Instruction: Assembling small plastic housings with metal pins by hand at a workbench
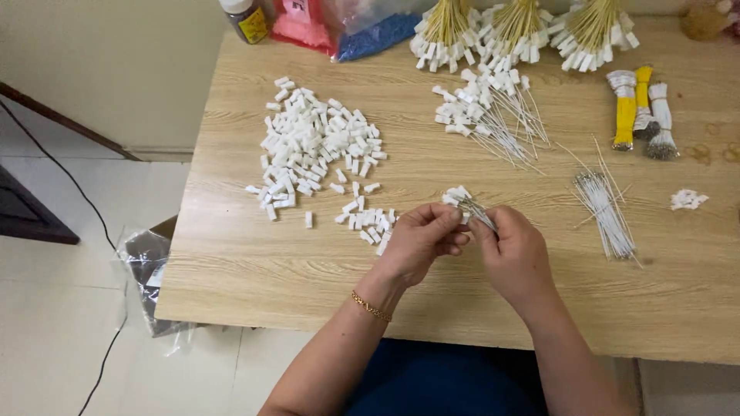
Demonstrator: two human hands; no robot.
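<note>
Above the wooden table (254, 270), both hands, left hand (422, 240) and right hand (512, 250), pinched a light, springy bundle of capped wires (465, 202), seemingly best gripped near its white caps.

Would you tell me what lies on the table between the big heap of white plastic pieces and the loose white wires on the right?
In the head view, both hands, left hand and right hand, holding a small bundle of capped wires, lie between the heap and the wires.
</note>
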